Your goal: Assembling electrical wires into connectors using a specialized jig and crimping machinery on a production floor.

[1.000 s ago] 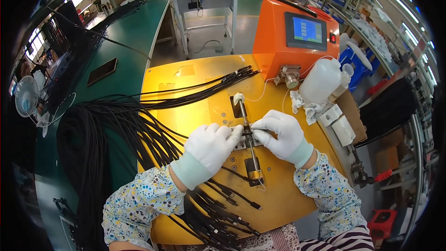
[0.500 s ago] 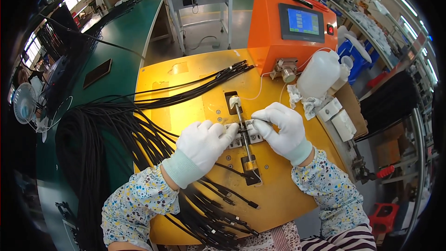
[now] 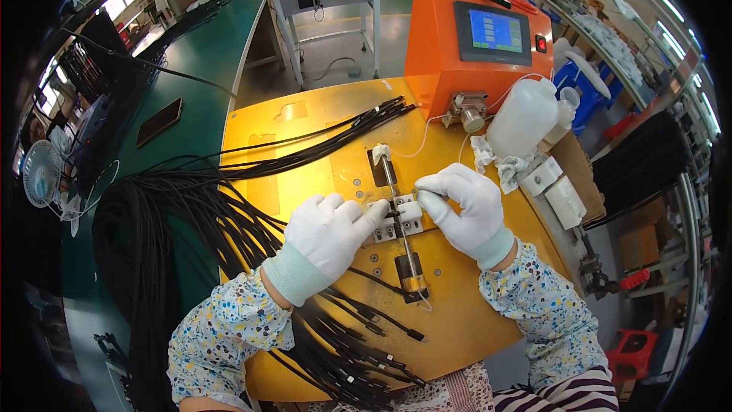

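Note:
My left hand (image 3: 326,238), in a white glove, is at the left side of a small metal clamp fixture (image 3: 387,230). Its thumb and fingertips are pressed together beside a dark piece at the middle; what they hold is hidden. My right hand (image 3: 467,210), gloved too, is just right of the fixture, thumb and forefinger pinched near a tiny dark thing I cannot make out. Metal rods (image 3: 410,252) run through the fixture, with white wadding (image 3: 381,153) at the far end and a brass-coloured end (image 3: 413,283) at the near one.
Black cables (image 3: 152,259) cover the left of the yellow plate (image 3: 473,320); their plugs lie near its front edge. An orange machine (image 3: 427,38) with a screen stands behind, a white plastic bottle (image 3: 522,118) right of it. A phone (image 3: 160,122) lies on the green table.
The rods' wadded far end has shifted outward, and the brass-coloured near end sits lower in its slot. My left hand has drawn slightly left; my right hand has barely moved.

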A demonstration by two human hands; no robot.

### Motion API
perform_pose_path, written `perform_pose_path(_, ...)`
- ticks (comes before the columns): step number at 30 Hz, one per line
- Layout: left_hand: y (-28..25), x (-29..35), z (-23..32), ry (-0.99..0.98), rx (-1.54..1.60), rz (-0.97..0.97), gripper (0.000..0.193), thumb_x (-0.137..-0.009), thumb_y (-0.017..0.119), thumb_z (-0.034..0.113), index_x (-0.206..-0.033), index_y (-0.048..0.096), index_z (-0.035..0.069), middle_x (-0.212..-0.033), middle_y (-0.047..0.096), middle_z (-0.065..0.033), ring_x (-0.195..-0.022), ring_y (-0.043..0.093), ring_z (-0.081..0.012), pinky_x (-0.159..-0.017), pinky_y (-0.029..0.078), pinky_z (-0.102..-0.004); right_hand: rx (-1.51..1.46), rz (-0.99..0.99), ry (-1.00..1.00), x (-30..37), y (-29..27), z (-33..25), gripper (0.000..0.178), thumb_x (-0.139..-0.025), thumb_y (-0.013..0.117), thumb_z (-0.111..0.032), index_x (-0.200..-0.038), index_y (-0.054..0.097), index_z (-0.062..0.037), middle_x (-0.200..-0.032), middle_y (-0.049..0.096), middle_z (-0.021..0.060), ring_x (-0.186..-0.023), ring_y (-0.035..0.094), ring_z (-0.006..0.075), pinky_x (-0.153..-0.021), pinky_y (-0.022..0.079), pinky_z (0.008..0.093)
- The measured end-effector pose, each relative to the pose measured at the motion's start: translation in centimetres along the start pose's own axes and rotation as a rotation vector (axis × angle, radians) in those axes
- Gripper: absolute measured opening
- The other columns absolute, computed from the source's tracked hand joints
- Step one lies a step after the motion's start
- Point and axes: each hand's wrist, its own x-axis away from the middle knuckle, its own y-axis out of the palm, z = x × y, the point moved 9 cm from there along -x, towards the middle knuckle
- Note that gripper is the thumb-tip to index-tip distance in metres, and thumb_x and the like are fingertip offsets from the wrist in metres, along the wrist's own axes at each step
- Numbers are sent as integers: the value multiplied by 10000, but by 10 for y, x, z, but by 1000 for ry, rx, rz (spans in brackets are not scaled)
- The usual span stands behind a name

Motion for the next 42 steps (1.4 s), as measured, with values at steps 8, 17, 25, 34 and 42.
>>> perform_pose_path(8, -11, -4, -22, -180, 118, 119, 422, -690, 725, 121, -1101, 630, 93, -950, 608, -39, -856, 579, -237, -774, 454, -354, 12, 1, -23, -1, -3, 1, 103, -771, 669, -17, -873, 681, -26, -762, 641, 100, -676, 635, 225, -612, 493, 299)
perform_pose_path(17, -31, -1, -16, -101, 75, 73, 307, -693, 722, 126, -983, 626, 91, -995, 611, -52, -887, 584, -255, -799, 457, -366, 7, 7, -35, -16, -6, 1, 96, -787, 654, -34, -881, 672, -39, -774, 632, 102, -697, 633, 244, -623, 494, 320)
perform_pose_path(25, -17, 24, 47, 136, 405, -447, 299, -769, 704, 285, -969, 611, 82, -911, 633, -87, -875, 621, -305, -777, 499, -397, 487, -341, -191, -107, 77, 35, 103, -814, 616, -137, -896, 655, -88, -899, 644, 94, -860, 639, 273, -750, 507, 362)
perform_pose_path(34, -1, 38, 54, 85, 408, -801, 404, -872, 582, 445, -949, 594, 49, -790, 636, -146, -726, 650, -350, -644, 536, -428, 940, -750, -281, -127, 139, 70, 121, -804, 610, -148, -901, 674, -115, -895, 669, 52, -945, 641, 237, -783, 502, 356)
perform_pose_path(42, -5, 30, 49, 40, 409, -720, 354, -871, 595, 403, -946, 587, 56, -779, 633, -128, -742, 652, -328, -646, 531, -417, 895, -303, -423, -144, 70, 33, 57, -801, 598, -113, -830, 646, -123, -838, 660, 48, -842, 656, 228, -711, 507, 349)
